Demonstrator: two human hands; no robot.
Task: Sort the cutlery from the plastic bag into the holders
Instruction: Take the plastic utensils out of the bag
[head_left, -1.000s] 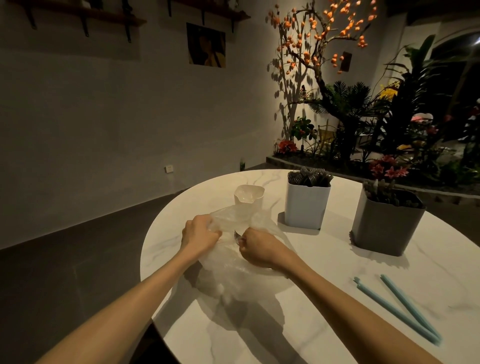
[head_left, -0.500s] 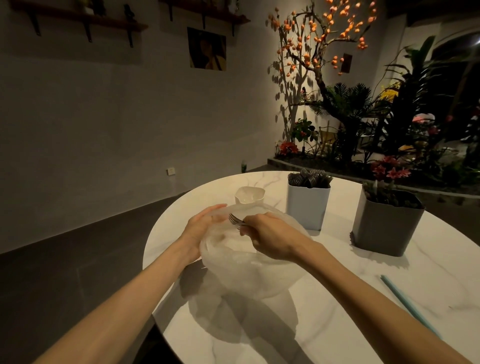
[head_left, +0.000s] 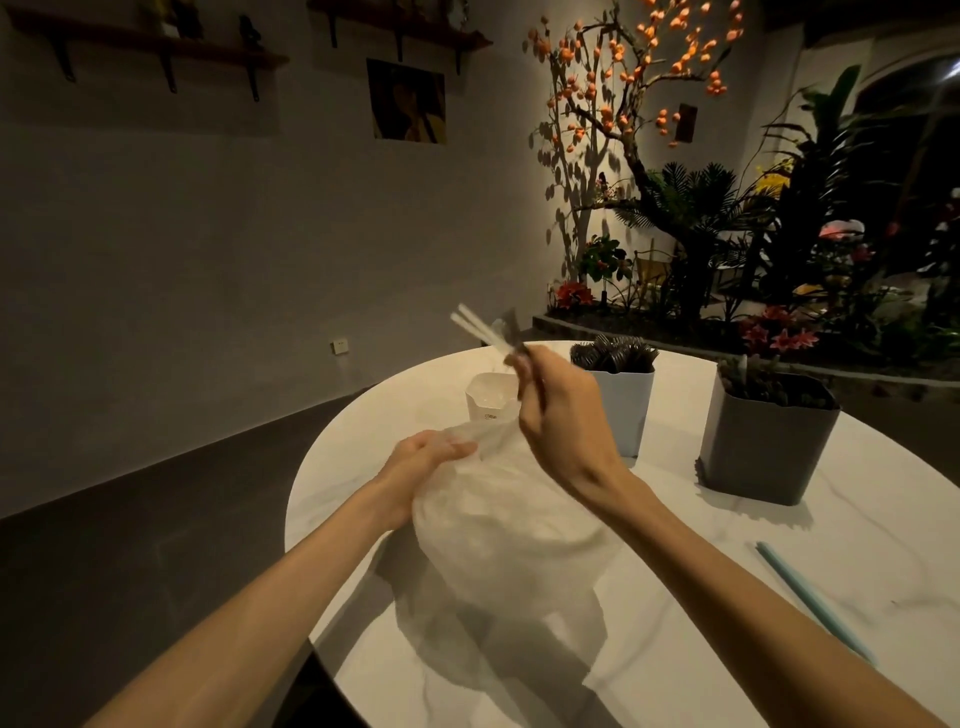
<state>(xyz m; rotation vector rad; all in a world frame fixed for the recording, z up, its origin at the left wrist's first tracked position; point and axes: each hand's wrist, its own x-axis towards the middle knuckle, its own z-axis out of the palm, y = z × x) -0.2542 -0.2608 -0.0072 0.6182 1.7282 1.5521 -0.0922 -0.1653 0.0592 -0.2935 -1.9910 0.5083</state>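
Cutlery (head_left: 485, 332), a blurred bundle of pale sticks and what looks like a fork, juts up and to the left out of the right hand (head_left: 558, 415), whose fingers curl round it, above the bag (head_left: 498, 525). The small white holder (head_left: 488, 402) stands just below and behind that hand, nearest to it. The left hand (head_left: 421, 467) grips the bag's mouth. Lettering on the holder is too blurred to read
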